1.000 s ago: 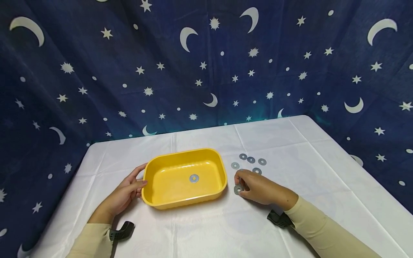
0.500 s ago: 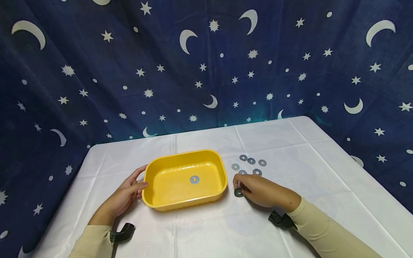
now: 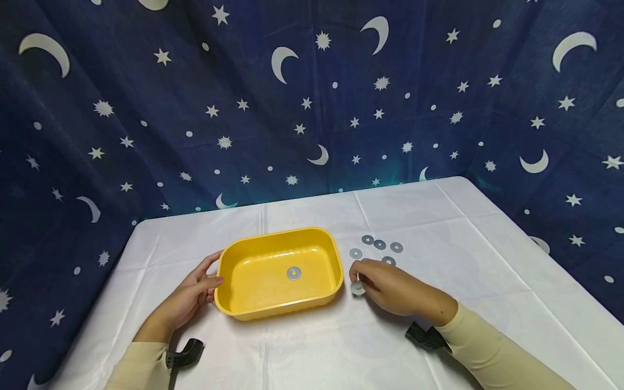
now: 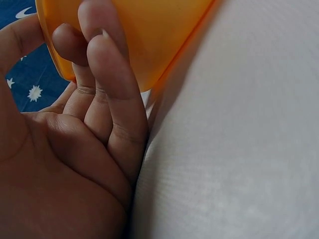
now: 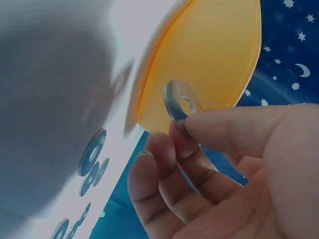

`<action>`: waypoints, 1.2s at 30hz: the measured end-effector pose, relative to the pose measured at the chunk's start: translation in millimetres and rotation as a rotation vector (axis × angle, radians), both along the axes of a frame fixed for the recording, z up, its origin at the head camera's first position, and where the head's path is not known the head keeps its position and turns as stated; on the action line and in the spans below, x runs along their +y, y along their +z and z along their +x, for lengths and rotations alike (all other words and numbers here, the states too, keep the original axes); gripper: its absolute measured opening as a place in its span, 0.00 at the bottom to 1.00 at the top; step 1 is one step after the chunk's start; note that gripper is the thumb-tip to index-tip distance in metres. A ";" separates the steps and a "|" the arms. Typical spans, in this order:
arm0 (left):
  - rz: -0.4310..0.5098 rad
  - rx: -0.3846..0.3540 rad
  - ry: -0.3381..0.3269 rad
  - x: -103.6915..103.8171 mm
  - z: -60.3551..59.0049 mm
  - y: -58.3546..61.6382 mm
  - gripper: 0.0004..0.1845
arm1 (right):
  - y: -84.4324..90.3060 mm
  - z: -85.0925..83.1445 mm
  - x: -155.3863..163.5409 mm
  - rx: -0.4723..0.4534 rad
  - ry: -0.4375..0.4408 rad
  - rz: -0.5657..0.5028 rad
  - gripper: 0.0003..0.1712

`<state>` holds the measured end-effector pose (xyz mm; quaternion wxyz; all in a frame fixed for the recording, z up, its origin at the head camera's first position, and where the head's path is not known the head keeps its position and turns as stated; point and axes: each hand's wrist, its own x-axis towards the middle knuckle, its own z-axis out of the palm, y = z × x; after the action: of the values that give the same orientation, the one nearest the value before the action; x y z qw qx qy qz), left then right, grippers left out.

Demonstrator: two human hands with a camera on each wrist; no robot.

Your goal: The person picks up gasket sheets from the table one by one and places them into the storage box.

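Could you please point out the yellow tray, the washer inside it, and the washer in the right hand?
Tray [image 3: 234,309], head view, near outer wall.
Washer in tray [image 3: 293,273], head view, its flat ring.
Held washer [image 5: 175,105], right wrist view, its ring's left side.

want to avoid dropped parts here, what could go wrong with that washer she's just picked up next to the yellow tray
1. The right hand pinches the washer only by its edge at the fingertips, so it might slip and fall on the white tablecloth short of the yellow tray.
2. The tray is light-looking; the left hand only rests against its end, so a knock might shift it.
3. Loose washers lie close behind the right hand and could be swept aside.
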<state>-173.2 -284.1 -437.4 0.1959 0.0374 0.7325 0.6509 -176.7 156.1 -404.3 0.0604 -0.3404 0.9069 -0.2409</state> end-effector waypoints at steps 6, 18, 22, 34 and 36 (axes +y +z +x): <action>-0.006 -0.004 0.000 -1.0 1.3 0.2 0.36 | 4.3 1.9 -3.3 0.064 -0.005 -0.083 0.13; -0.006 0.009 -0.022 -1.9 0.1 1.0 0.36 | 28.8 3.9 -27.1 0.057 -0.082 -0.129 0.13; -0.001 0.004 -0.022 -0.9 -0.7 -0.9 0.36 | 34.5 3.8 -38.4 0.025 -0.097 -0.146 0.12; 0.012 -0.003 -0.013 -1.1 -0.8 -1.2 0.36 | 30.2 -6.0 -76.9 0.010 -0.048 -0.238 0.13; 0.009 -0.005 -0.011 0.0 -1.5 -1.3 0.36 | 28.5 -8.0 -82.8 0.008 -0.040 -0.252 0.12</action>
<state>-174.7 -284.1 -438.6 0.2011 0.0410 0.7288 0.6533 -184.6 73.2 -375.9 0.0086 -0.3283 0.8761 -0.3529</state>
